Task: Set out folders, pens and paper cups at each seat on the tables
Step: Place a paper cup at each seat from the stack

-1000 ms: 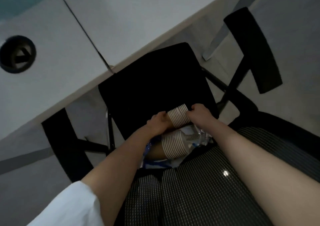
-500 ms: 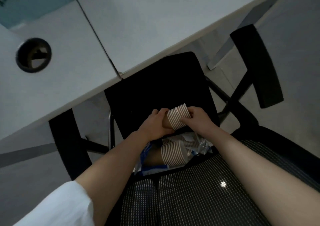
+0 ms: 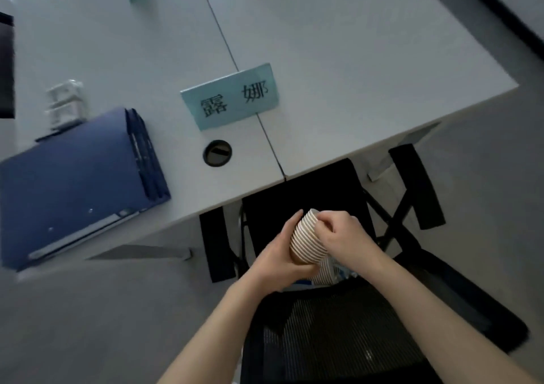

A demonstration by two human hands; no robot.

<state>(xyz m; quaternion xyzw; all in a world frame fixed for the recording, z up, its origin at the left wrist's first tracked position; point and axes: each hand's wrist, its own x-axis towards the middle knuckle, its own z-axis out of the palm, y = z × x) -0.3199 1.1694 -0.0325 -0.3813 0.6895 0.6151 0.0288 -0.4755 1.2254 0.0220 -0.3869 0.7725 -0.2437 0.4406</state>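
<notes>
Stack of paper cups [image 3: 306, 244]: left hand [image 3: 279, 261] grips its base, right hand [image 3: 343, 236] pinches the top rim. Blue folders [image 3: 76, 183] on counter [image 3: 338, 68], beyond left hand.

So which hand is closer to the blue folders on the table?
Left. The left hand grips the cup stack on the side facing the blue folders; the right hand pinches its rim on the far side.

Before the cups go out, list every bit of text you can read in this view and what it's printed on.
"露娜": black characters on the light blue name card standing on the table.
Packaging under the cup stack: blue print, too blurred to read.
Blue folders: no legible text.
White object behind the folders: blurred, nothing readable.
</notes>
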